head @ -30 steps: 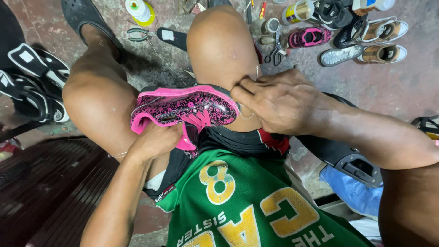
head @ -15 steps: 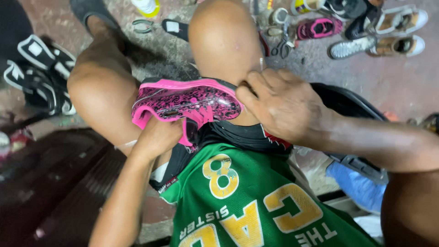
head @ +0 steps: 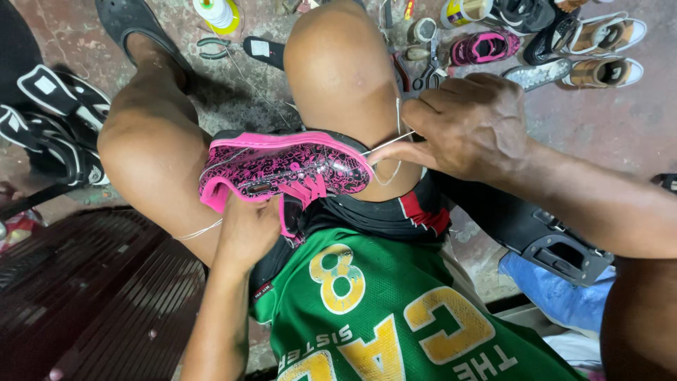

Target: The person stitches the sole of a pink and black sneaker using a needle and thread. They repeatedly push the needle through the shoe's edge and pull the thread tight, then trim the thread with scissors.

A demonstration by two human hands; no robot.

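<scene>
One pink shoe [head: 282, 166], lengthwise left-right.

A stained, reddish concrete floor [head: 620, 113] strewn with shoes [head: 606, 70], pliers [head: 215, 48], scissors [head: 423, 74] and a spool of thread [head: 215, 10]; a dark slatted bench [head: 84, 296] stands at lower left.

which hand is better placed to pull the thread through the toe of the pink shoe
Probably the right hand: its fingers already pinch the needle at the toe of the pink shoe, with thread looped beside them. The left hand is underneath, gripping the shoe against the knees.
</scene>
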